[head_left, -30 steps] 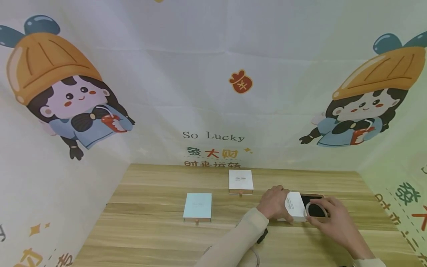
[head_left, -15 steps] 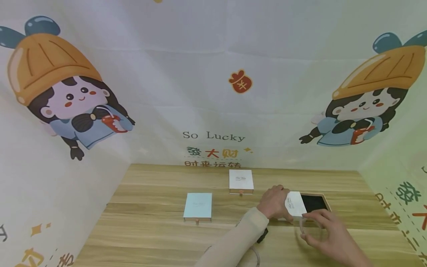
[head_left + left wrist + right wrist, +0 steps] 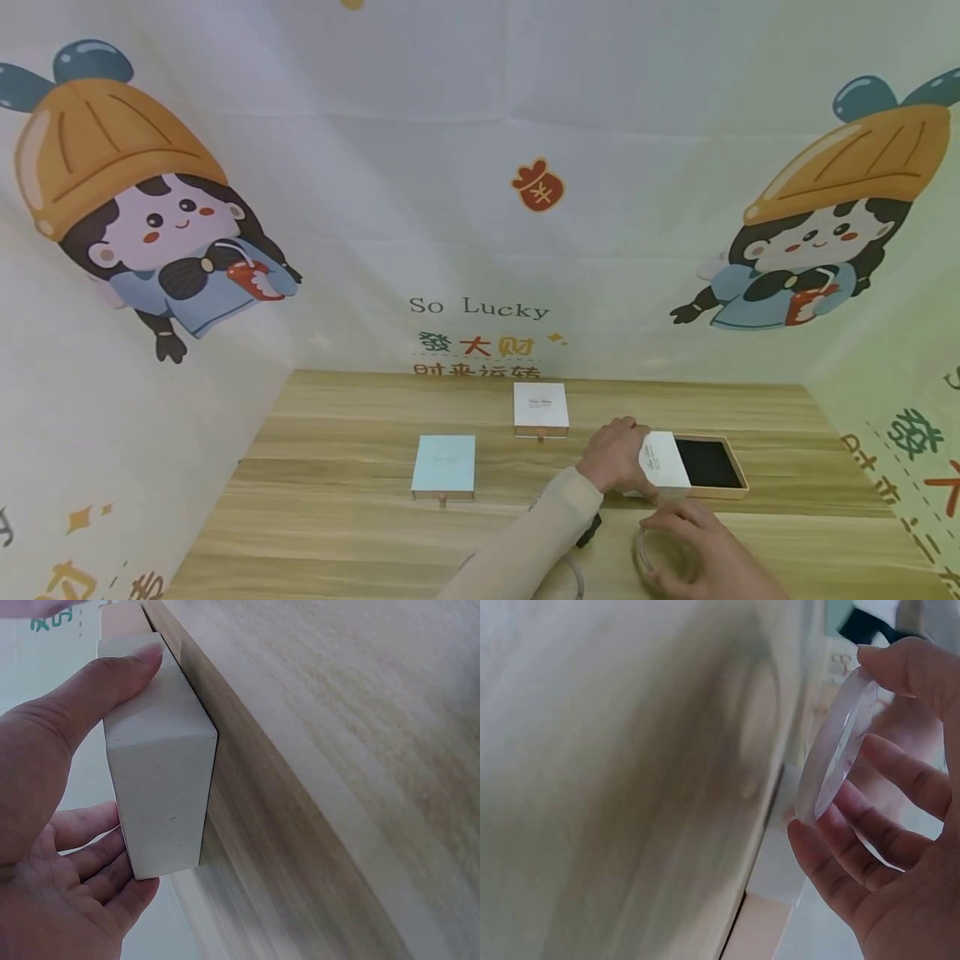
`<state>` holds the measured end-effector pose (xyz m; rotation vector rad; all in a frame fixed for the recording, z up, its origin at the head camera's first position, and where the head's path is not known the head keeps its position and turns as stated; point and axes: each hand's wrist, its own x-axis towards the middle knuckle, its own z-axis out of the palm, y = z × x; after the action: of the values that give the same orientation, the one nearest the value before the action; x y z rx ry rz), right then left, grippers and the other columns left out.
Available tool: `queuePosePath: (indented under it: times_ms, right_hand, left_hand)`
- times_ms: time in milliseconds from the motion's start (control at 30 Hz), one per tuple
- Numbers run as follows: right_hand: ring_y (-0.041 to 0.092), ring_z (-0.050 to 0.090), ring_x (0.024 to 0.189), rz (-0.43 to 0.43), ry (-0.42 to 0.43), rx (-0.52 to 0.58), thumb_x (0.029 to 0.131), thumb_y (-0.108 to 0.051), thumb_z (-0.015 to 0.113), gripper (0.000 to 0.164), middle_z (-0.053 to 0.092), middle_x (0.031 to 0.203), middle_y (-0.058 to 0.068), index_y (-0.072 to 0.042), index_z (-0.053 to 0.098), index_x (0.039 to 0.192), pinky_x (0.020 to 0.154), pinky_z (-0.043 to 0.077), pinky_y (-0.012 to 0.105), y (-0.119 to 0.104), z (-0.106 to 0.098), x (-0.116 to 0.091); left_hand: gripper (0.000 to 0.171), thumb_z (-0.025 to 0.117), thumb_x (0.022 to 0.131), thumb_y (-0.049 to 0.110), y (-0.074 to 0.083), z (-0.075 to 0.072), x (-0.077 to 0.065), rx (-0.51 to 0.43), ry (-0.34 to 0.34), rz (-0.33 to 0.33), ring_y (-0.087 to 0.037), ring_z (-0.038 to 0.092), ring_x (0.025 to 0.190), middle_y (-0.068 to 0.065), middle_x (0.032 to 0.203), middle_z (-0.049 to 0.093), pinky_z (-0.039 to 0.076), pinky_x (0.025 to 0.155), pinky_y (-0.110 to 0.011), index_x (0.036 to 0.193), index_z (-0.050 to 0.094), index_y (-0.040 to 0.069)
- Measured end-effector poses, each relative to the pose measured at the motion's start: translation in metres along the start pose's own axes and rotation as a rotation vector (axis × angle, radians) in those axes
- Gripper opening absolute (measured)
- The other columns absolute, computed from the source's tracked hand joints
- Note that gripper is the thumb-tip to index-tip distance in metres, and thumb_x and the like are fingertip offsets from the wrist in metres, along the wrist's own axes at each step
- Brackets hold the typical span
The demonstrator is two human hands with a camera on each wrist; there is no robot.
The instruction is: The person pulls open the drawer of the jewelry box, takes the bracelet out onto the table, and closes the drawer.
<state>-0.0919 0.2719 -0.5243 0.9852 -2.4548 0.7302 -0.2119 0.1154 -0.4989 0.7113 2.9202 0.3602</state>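
On the right of the table, my left hand (image 3: pixel 617 457) grips a white box sleeve (image 3: pixel 665 460), thumb on the near side and fingers on the far side. In the left wrist view the white sleeve (image 3: pixel 161 787) stands between thumb and fingertips. A drawer with black lining (image 3: pixel 712 463) sticks out of its right end, with nothing seen on the lining. My right hand (image 3: pixel 705 550) holds a pale translucent bangle (image 3: pixel 829 754) by its rim between thumb and fingers, raised above the table just in front of the box.
A pale blue box (image 3: pixel 444 463) and a white box (image 3: pixel 541 408), both closed, lie to the left. Beyond my left forearm part of another ring-shaped band (image 3: pixel 577 575) shows, along with a small black object (image 3: pixel 590 531). Printed cloth (image 3: pixel 480 208) walls the table.
My right hand has lifted the bangle away from the open drawer and carried it toward me and leftward. The black lining is now uncovered. My left hand keeps its grip on the sleeve.
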Motion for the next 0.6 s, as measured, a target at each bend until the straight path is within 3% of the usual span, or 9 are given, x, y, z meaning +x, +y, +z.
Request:
queuePosePath:
  times_ms: [333,500,600]
  right_hand:
    - [0.006,0.052,0.104,-0.147,-0.118,-0.003,0.076,-0.045,0.089,0.047,0.062,0.113,-0.007,-0.021,0.072,0.113,0.079,0.053,0.024,-0.001,0.023,0.002]
    - [0.004,0.052,0.101,-0.185,-0.175,0.004,0.079,-0.062,0.081,0.053,0.063,0.112,-0.007,-0.021,0.073,0.113,0.077,0.053,0.022,0.0,0.027,0.004]
    - [0.004,0.052,0.099,-0.188,-0.197,0.009,0.08,-0.063,0.079,0.054,0.062,0.112,-0.007,-0.021,0.073,0.113,0.076,0.053,0.021,0.001,0.027,0.004]
  left_hand:
    - [0.091,0.091,0.068,0.056,-0.001,0.0,0.0,-0.006,0.003,0.0,-0.007,0.054,0.127,0.01,0.14,0.058,0.046,0.105,-0.02,0.146,0.055,0.025]
    - [0.092,0.092,0.068,0.056,0.0,-0.001,-0.001,-0.007,-0.002,-0.003,-0.007,0.054,0.127,0.01,0.14,0.057,0.045,0.106,-0.02,0.146,0.055,0.026]
    - [0.092,0.092,0.068,0.056,-0.001,-0.002,-0.002,-0.013,-0.001,-0.003,-0.007,0.054,0.127,0.01,0.14,0.057,0.045,0.105,-0.02,0.146,0.055,0.025]
